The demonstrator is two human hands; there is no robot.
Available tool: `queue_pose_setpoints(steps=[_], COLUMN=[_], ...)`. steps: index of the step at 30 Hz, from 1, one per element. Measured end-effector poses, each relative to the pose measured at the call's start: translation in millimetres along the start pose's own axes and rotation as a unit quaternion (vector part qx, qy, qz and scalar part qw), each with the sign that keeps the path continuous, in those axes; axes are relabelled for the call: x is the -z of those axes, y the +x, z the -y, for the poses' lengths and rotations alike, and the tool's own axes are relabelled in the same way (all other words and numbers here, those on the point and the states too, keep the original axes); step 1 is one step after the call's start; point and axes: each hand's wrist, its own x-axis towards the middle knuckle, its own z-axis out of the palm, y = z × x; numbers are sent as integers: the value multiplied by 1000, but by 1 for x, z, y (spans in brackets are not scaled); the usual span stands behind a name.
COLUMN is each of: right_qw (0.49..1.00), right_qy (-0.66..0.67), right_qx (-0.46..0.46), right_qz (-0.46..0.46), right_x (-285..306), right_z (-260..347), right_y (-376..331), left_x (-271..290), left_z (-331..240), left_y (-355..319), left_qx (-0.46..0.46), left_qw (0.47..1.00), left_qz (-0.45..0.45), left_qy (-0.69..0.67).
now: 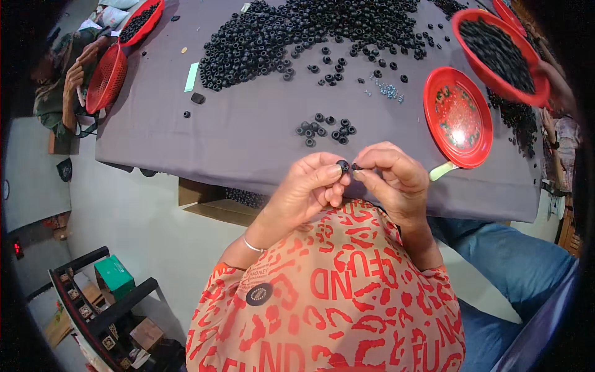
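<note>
From the head view, the left hand (308, 186) and the right hand (392, 177) meet just over the near edge of the grey-covered table (248, 136), fingertips almost touching. The left hand pinches a small black ring (343, 165) between thumb and forefinger; the ring stands on edge, its open face turned up toward the camera, so its short axis runs roughly toward six o'clock. It looks like a round, dull black rubber washer with a darker hole in the middle. The right hand is closed on a tiny dark piece (356, 166) held right beside the ring at its three o'clock side; that piece is too small to tell its shape or which way it lies.

At twelve o'clock from the hands, a little cluster of black rings (325, 129) lies on the cloth. Further out, a large heap of black rings (297, 34) spreads across the far side. At three o'clock sits a red plate (457, 118) with a pale handle, and beyond it, near two o'clock, a red basket (499, 53) full of black pieces. At ten o'clock another person's hand (77, 74) rests by a red mesh basket (106, 77).
</note>
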Motion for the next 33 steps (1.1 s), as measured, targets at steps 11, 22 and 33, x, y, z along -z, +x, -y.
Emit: queue_pose_setpoints(steps=[11, 22, 33], right_qw=[999, 989, 985], right_qy=[-12, -98, -123], right_qx=[34, 109, 121], right_qz=[-5, -20, 17], right_x=[-5, -10, -11], right_z=[1, 4, 1], right_y=[0, 6, 6], left_x=[4, 3, 5], left_z=[1, 1, -2], left_y=[0, -4, -9], left_qx=[-5, -25, -35], left_qw=[1000, 999, 992], left_qz=[-3, -17, -56], left_qy=[-16, 36, 110])
